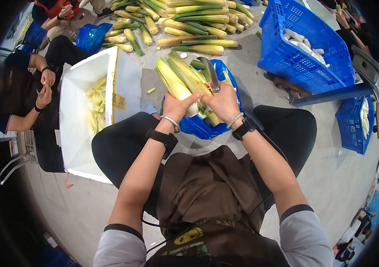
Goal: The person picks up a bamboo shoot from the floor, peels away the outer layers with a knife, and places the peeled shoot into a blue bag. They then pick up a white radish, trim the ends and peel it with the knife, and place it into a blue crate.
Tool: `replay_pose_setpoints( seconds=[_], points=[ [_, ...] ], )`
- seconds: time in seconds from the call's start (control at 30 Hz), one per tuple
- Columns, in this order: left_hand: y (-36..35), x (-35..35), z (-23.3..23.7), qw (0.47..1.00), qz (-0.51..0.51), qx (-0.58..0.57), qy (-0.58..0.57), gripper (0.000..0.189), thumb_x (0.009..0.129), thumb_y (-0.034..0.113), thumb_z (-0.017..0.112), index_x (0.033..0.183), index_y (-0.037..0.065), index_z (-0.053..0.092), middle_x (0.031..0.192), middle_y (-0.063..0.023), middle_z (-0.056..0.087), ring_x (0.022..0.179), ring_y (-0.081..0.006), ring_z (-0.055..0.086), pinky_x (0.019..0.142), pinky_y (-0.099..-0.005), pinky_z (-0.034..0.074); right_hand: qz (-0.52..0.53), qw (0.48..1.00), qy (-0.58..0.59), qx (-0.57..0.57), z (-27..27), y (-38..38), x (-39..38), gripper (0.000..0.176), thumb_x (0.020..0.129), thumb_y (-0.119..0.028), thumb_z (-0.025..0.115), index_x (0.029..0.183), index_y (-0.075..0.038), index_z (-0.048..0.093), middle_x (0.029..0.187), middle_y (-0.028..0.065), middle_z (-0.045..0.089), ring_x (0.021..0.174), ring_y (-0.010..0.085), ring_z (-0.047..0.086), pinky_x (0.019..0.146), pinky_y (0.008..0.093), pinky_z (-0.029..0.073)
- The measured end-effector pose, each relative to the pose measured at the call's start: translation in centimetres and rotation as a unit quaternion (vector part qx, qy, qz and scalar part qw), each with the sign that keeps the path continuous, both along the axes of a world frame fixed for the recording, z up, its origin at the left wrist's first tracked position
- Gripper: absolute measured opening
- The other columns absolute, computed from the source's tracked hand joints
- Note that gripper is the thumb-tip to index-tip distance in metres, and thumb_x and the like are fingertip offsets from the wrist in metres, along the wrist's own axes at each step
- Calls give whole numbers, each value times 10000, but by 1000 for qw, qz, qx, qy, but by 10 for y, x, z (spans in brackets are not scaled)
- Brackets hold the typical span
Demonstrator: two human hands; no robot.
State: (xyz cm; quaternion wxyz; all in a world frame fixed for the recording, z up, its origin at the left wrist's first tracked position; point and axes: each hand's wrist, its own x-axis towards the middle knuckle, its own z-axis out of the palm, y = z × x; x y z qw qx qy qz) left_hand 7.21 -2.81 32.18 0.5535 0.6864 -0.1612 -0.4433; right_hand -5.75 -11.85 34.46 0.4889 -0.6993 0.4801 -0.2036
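Note:
My left hand (174, 106) is closed around the lower part of a water bamboo shoot (171, 80), whose green leafy end points up and away from me. In my right hand (222, 103) is a small curved knife (211, 73), its blade rising above the fingers. The right thumb presses near the shoot's pale base, beside a loosened husk (190, 75). Both hands are over a blue plastic bag (202, 130) on the floor between my knees, with green husks in it. The shoot and the fingers hide part of the bag's contents.
Unpeeled shoots (198, 22) are piled ahead on the floor. A white foam box (76, 151) with yellowish husks stands left. To the right are a blue crate (278, 58) with white peeled shoots and a smaller blue crate (351, 133). A co-worker's hands (45, 91) hold a curved knife at left.

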Motion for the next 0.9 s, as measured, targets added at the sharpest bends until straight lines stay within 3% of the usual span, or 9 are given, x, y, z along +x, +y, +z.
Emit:
replay_pose_setpoints(
  seconds=[0.07,0.2,0.27,0.37,0.4,0.53,0.57,0.67,0.9],
  points=[
    [-1,1,3,997,11,74,-27,548,814,230,698,1196,-55,428,1049,-141,596,888,-236,643,764,-376,549,-44,999,31,-6,-4,-5,-2,376,621,-177,723,948,-1,668,796,233,660,776,332,663,730,371,512],
    [6,25,-7,949,56,-88,297,440,869,252,528,1166,-54,418,1059,-176,572,933,-316,624,764,-441,555,-117,988,96,-7,-32,-34,-16,333,630,-173,715,929,-27,689,840,222,666,817,344,660,759,386,516],
    [10,30,0,941,52,-141,304,417,861,248,537,1146,-39,436,1071,-171,568,954,-306,616,768,-440,552,-145,984,101,16,-40,-38,-19,338,630,-174,716,932,-25,687,847,222,667,827,340,662,763,385,515],
    [11,31,-3,939,57,-125,316,381,862,217,561,1137,-24,455,1069,-160,575,939,-292,621,760,-425,554,-61,979,191,-39,-47,-35,-19,410,664,-260,718,989,-14,674,871,204,676,831,350,660,764,391,515],
    [10,30,-6,946,34,-129,295,365,864,208,569,1130,-18,462,1065,-155,578,935,-287,622,755,-421,554,-31,974,218,-60,-43,-32,-16,437,671,-280,717,1011,-9,667,884,201,678,828,354,659,763,394,516],
    [9,15,-8,966,-42,-125,224,412,832,138,674,1167,3,475,1067,-99,592,954,-221,612,785,-358,535,-6,998,13,60,-16,-28,-4,564,725,-324,755,1137,30,601,892,145,672,780,165,667,559,282,505],
    [9,9,-6,971,-61,-120,196,441,819,127,692,1183,5,473,1075,-90,592,963,-207,607,800,-341,527,6,977,-124,171,-16,-24,0,513,785,-286,717,1156,41,582,886,100,660,627,102,613,481,223,458],
    [8,0,-9,976,-112,-110,152,598,735,114,785,1233,18,467,1104,-56,586,988,-157,583,866,-291,479,37,976,-133,169,5,-14,0,488,748,-314,721,1055,54,630,741,42,652,546,95,576,458,216,460],
    [6,-12,-4,985,-156,-67,-29,657,624,169,870,1147,12,504,1026,-74,599,946,-138,574,829,-276,468,67,995,-70,37,6,-16,-3,367,673,-186,669,929,76,640,743,143,667,641,213,652,596,319,514]
  ],
)
